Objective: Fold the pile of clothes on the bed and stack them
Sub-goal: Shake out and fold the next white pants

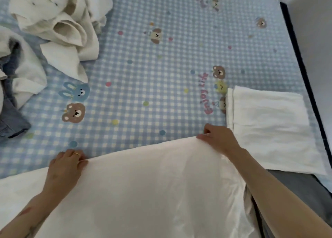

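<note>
Pinching the far edge of a white garment [136, 187], your left hand [65, 166] and right hand [218, 140] each curl fingers and thumb round a corner. That edge runs left to right between your fingertips, its long axis across your body, and the cloth spreads from the fingers back toward you. A folded white piece [269, 122] lies just beyond your right fingers, nearer that hand. The unfolded pile [53, 27] sits well beyond your left fingers on the checked bed sheet [152, 76].
</note>
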{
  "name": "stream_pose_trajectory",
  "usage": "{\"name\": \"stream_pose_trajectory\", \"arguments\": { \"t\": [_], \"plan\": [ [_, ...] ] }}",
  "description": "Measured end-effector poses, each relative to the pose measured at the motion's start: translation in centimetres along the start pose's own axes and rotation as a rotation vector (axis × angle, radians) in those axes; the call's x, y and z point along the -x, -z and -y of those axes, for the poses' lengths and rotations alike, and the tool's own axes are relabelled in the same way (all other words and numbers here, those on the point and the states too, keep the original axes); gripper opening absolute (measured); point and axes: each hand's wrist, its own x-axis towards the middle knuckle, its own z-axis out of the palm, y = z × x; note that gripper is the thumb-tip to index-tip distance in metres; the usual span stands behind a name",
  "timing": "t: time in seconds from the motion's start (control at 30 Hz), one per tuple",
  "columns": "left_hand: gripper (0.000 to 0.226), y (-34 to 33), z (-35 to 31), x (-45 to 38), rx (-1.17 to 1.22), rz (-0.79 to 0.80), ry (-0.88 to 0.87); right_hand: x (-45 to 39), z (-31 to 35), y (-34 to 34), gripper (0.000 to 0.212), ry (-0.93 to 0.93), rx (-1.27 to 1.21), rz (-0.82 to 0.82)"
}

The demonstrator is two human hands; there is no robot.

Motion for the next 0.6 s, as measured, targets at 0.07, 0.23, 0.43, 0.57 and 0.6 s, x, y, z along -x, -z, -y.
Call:
{"name": "stream_pose_trajectory", "arguments": {
  "t": [0.07,0.23,0.43,0.57,0.6],
  "plan": [
    [0.009,-0.1,-0.3,0.3,-0.035,0.005,0.031,0.4,-1.4,1.6,0.046,-0.085,-0.057,0.053],
    [0.007,-0.2,-5.0,1.4,-0.05,-0.064,-0.049,3.4,-6.2,5.4,0.047,-0.108,-0.226,0.109],
    [0.048,0.1,-20.4,1.0,0.241,0.168,-0.385,3.9,-8.4,8.0,0.035,-0.16,-0.393,0.192],
    [0.074,3.5,-33.7,0.3,0.632,0.538,-0.529,6.0,-8.4,8.7,0.034,-0.142,-1.057,0.178],
    [0.061,4.6,-35.8,0.0,0.71,0.655,-0.541,6.7,-8.5,8.4,0.037,-0.159,-1.233,0.176]
  ]
}}
